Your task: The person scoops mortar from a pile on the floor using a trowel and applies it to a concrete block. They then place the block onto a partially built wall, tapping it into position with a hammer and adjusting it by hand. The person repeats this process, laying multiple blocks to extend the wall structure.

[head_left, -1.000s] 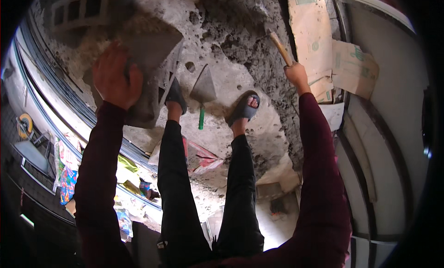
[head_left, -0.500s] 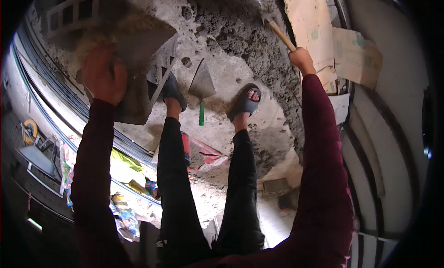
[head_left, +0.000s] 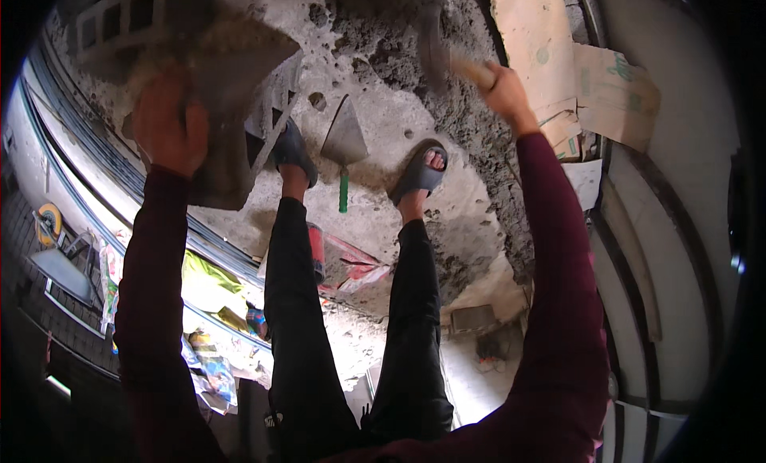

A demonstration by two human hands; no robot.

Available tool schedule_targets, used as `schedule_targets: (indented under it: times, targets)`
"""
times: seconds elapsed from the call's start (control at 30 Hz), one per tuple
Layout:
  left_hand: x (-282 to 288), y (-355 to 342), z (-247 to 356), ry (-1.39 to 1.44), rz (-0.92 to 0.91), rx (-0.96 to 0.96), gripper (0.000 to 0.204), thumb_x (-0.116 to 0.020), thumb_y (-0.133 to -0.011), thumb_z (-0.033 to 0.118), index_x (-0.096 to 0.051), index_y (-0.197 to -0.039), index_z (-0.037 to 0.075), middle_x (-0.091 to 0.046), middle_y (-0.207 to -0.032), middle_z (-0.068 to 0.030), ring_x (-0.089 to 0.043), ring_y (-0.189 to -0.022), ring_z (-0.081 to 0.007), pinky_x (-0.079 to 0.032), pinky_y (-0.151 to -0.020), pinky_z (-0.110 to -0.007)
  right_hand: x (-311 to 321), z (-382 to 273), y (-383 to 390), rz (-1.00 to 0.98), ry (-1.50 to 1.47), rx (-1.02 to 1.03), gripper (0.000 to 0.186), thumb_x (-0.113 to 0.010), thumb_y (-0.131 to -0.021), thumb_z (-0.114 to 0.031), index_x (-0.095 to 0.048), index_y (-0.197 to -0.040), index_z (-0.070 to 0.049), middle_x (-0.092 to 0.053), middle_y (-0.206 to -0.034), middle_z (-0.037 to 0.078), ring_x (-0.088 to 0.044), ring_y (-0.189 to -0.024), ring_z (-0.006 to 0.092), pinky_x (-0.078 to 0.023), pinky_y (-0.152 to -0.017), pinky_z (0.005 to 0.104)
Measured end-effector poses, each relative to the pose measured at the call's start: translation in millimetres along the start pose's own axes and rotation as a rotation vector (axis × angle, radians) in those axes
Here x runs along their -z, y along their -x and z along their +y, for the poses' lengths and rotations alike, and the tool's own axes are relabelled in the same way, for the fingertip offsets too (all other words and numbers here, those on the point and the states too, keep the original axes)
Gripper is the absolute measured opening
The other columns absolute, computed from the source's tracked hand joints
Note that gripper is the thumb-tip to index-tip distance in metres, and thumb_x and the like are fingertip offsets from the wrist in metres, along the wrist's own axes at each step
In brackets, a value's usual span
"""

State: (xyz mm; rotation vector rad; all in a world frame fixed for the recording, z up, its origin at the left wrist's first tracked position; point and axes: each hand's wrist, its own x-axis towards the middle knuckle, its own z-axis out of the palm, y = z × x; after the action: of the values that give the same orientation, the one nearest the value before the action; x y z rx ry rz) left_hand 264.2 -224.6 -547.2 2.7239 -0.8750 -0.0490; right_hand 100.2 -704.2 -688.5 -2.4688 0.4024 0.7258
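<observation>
My left hand (head_left: 169, 126) grips the top of a grey concrete block (head_left: 227, 156) at the left; its thumb shows, while the fingertips are lost in shadow. The block looks close to me and partly covers the ground and my left foot. In my right hand (head_left: 509, 96) is a hammer (head_left: 472, 69), held by its pale wooden handle. Its head is smeared by motion above rough grey mortar (head_left: 383, 32). Between my feet a pointed trowel (head_left: 345, 137) with a green handle lies on the ground, touched by neither hand.
Another hollow block (head_left: 112, 20) stands at the upper left. Long dark rods (head_left: 88, 136) run down the left side. Flattened cardboard (head_left: 538, 44) lies at the right. Behind my feet are a red container (head_left: 317, 251) and a small block (head_left: 472, 319). A wheelbarrow (head_left: 64, 275) stands far left.
My right hand has shifted slightly left and up, and the hammer has swung so that its head is raised and blurred. My left hand stays on the concrete block.
</observation>
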Motion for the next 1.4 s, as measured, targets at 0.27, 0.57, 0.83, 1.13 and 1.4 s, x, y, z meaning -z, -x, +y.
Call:
schedule_targets:
  times: [0.27,0.57,0.83,1.13,1.4]
  targets:
    - [-0.6,-3.5,2.8,0.003,-0.021,-0.031,0.032,-0.052,-0.082,0.018,-0.065,-0.109,0.004,-0.063,-0.115,-0.0164,-0.059,-0.108,-0.0344,-0.044,-0.094,-0.042,-52.3,11.4,69.3,-0.046,0.019,-0.400,0.031,-0.062,-0.076,-0.028,-0.066,-0.097,-0.004,-0.065,-0.086,0.025,-0.063,-0.083,0.0421,-0.051,-0.075,0.0481]
    - [-2.6,5.8,-6.6,0.026,-0.020,-0.010,0.032,-0.054,-0.080,0.018,-0.064,-0.108,0.006,-0.065,-0.110,-0.0121,-0.060,-0.105,-0.0315,-0.044,-0.093,-0.041,-2.3,-78.4,143.5,0.000,-0.285,0.228,0.016,-0.065,-0.070,-0.012,-0.054,-0.078,-0.003,-0.057,-0.067,0.019,-0.059,-0.069,0.0416,-0.048,-0.061,0.0443]
    - [-3.7,-0.7,-5.3,0.028,-0.081,0.041,0.032,-0.052,-0.081,0.017,-0.063,-0.109,0.005,-0.064,-0.111,-0.0135,-0.060,-0.101,-0.0317,-0.044,-0.091,-0.041,-66.3,113.9,75.9,-0.219,0.242,-0.488,0.030,-0.060,-0.075,-0.029,-0.066,-0.091,-0.005,-0.067,-0.089,0.022,-0.065,-0.085,0.0387,-0.052,-0.079,0.0460]
    - [1.4,2.4,-4.6,0.020,-0.041,0.030,0.032,-0.052,-0.080,0.015,-0.063,-0.108,0.005,-0.064,-0.110,-0.0132,-0.061,-0.098,-0.0304,-0.045,-0.087,-0.040,-14.6,-58.2,124.3,-0.195,-0.141,-0.222,0.022,-0.064,-0.073,-0.018,-0.062,-0.090,-0.004,-0.064,-0.084,0.023,-0.063,-0.080,0.0407,-0.049,-0.070,0.0472]
    - [-1.4,1.5,-12.5,0.096,-0.024,0.003,0.032,-0.052,-0.080,0.016,-0.064,-0.108,0.006,-0.065,-0.107,-0.0127,-0.061,-0.098,-0.0313,-0.045,-0.089,-0.041,-18.1,54.2,65.0,-0.023,0.023,0.080,0.023,-0.065,-0.073,-0.022,-0.062,-0.085,-0.003,-0.065,-0.077,0.018,-0.064,-0.072,0.0382,-0.049,-0.065,0.0462]
